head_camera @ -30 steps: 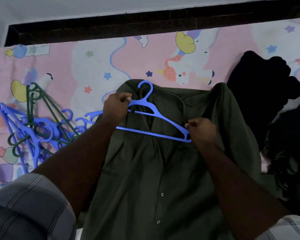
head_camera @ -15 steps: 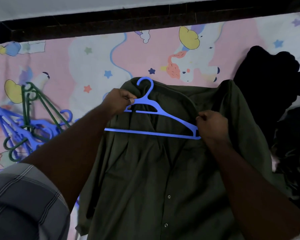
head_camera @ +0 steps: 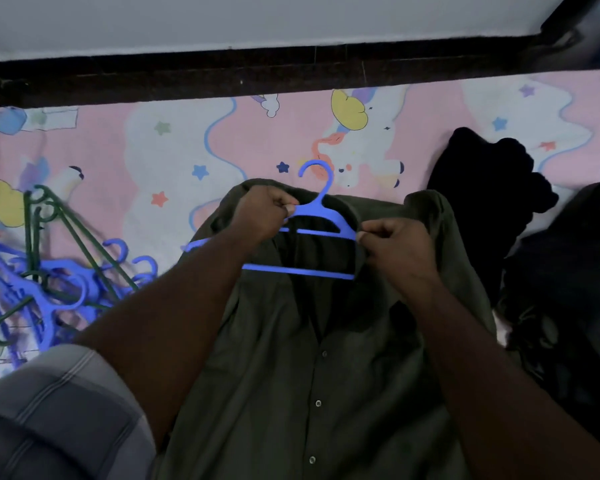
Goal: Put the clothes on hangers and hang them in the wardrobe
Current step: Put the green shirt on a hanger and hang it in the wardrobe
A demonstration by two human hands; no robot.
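Shirt (head_camera: 309, 358): olive green, buttoned front, spread over the near middle of the bed, collar toward the far side.
Blue hanger (head_camera: 321, 216): inside the collar opening, hook poking out past the far edge, right end under the fabric, left end sticking out beyond the left shoulder.
Left hand (head_camera: 262, 213): fingers curled tight, pinching the left collar fabric against the hanger's arm.
Right hand (head_camera: 397, 245): fingers curled, gripping the right collar fabric at the hanger's right end.
Spare hangers (head_camera: 52, 282): blue and green, heaped at the left.
Dark clothes (head_camera: 499, 188): piled at the right.
Bedsheet (head_camera: 160, 150): pink, cartoon print.
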